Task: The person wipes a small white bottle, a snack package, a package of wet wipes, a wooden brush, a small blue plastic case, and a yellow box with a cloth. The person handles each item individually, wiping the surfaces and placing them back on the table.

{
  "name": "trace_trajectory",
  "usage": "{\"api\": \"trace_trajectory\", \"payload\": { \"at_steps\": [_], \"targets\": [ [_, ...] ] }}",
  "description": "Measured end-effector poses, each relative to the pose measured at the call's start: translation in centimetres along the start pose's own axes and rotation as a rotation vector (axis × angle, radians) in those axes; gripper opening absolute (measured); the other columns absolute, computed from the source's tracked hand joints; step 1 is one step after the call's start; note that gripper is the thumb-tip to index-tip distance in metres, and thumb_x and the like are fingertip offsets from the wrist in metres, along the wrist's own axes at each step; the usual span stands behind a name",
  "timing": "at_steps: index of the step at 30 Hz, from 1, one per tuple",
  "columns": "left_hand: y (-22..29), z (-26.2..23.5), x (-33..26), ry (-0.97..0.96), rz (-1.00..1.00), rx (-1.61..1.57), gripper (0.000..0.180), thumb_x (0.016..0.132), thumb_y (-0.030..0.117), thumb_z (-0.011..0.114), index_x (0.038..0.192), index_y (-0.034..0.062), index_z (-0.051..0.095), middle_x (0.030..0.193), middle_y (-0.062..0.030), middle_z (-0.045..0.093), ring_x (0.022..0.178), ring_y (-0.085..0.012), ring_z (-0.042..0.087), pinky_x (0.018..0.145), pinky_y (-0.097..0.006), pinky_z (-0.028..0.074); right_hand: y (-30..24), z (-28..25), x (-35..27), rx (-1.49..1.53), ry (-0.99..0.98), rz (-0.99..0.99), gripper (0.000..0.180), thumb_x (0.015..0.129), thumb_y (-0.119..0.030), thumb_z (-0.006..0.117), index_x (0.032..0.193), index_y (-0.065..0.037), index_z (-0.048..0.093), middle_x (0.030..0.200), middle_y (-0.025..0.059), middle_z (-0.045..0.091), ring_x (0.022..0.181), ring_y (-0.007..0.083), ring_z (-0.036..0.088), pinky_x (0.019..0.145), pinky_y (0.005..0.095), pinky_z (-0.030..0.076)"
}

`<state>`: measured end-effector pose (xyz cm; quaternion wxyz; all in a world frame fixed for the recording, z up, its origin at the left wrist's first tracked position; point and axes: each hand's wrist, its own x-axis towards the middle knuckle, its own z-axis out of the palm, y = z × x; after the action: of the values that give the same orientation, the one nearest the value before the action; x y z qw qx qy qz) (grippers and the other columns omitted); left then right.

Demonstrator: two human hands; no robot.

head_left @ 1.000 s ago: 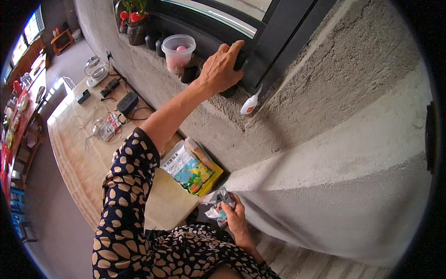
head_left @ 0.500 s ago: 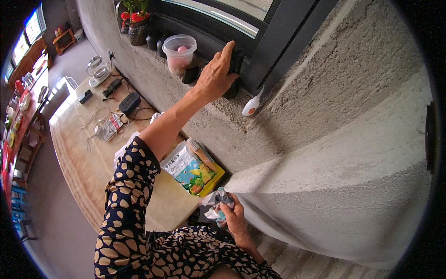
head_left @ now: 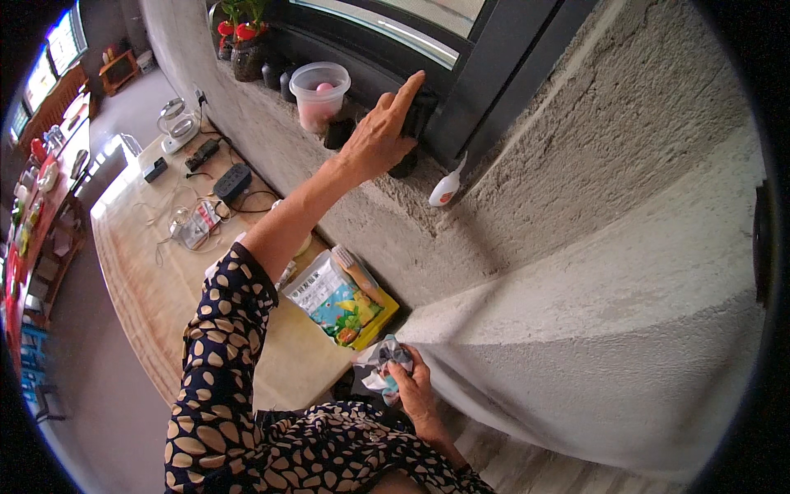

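On the windowsill, my left hand (head_left: 377,138) reaches around a dark container (head_left: 421,114), index finger stretched out and thumb on the near side. The other fingers are partly hidden, and the container blends into the dark window frame. Just left of the hand stands a small black pot (head_left: 338,133), beside a clear plastic tub (head_left: 319,97) with pink things in it. To the hand's right, a white squeeze bottle (head_left: 445,189) leans in the sill's corner. Low down by my body, my right hand (head_left: 415,387) is closed on a crumpled, multicoloured cloth (head_left: 383,362).
Below the sill, a table (head_left: 132,247) carries a printed bag (head_left: 341,305) with a brush (head_left: 355,273) on it, a black power strip (head_left: 233,181), cables and a glass kettle (head_left: 177,123). Potted plants (head_left: 245,53) stand farther along the sill. A rough concrete wall (head_left: 576,247) rises at right.
My left hand has shifted slightly, its index finger now reaching a little farther right. The right hand stays low, and the cloth in it has changed shape slightly.
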<state>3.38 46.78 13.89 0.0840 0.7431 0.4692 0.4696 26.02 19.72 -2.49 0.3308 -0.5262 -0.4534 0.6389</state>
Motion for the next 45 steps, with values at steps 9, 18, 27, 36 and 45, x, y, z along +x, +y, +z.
{"api": "trace_trajectory", "payload": {
  "at_steps": [9,18,27,36,45],
  "targets": [
    [4.3,5.4,-5.9,0.187,0.017,-0.076,0.023,0.079,0.012,0.064,0.1,0.0042,0.061,0.084,-0.0133,0.062,0.066,-0.0234,0.063,0.055,-0.032,0.049,-1.7,0.7,-0.7,0.112,0.024,0.045,0.033,0.088,-0.011,0.055,0.118,0.0,0.047,0.087,0.0045,0.058,0.079,0.0105,0.055,0.071,0.0236,0.047],
    [1.9,8.4,-6.6,0.119,-0.154,-0.12,0.027,0.082,0.016,0.061,0.105,0.0033,0.057,0.082,-0.0155,0.059,0.07,-0.0259,0.06,0.063,-0.035,0.047,0.7,-0.2,-1.5,0.033,0.034,-0.113,0.031,0.088,-0.008,0.054,0.118,0.0,0.047,0.086,0.0046,0.058,0.078,0.0106,0.055,0.071,0.025,0.047],
    [2.0,11.2,-5.3,0.198,-0.262,-0.146,0.033,0.075,0.015,0.069,0.098,-0.0011,0.052,0.089,-0.0162,0.053,0.081,-0.0348,0.053,0.07,-0.041,0.043,0.7,1.2,-2.1,0.039,-0.036,-0.012,0.039,0.086,-0.02,0.057,0.119,-0.002,0.048,0.089,0.0063,0.06,0.081,0.0139,0.057,0.073,0.0309,0.047],
    [5.8,4.8,-10.9,0.232,-0.663,-1.067,0.038,0.09,0.018,0.054,0.125,0.0065,0.047,0.095,-0.0023,0.054,0.085,-0.0133,0.053,0.066,-0.033,0.052,2.2,1.9,-4.3,0.132,0.112,-0.164,0.039,0.086,-0.007,0.056,0.122,-0.004,0.044,0.088,0.0049,0.06,0.078,0.0111,0.058,0.061,0.0233,0.049],
    [9.7,-0.4,-24.6,0.024,-0.683,-1.152,0.044,0.09,0.01,0.049,0.133,0.0058,0.038,0.111,-0.0069,0.056,0.092,-0.0139,0.056,0.076,-0.03,0.048,-12.5,6.3,-0.2,-0.042,0.167,-0.767,0.035,0.085,-0.012,0.057,0.115,0.002,0.046,0.1,0.011,0.055,0.088,0.0191,0.053,0.077,0.0318,0.044]
  ]
}}
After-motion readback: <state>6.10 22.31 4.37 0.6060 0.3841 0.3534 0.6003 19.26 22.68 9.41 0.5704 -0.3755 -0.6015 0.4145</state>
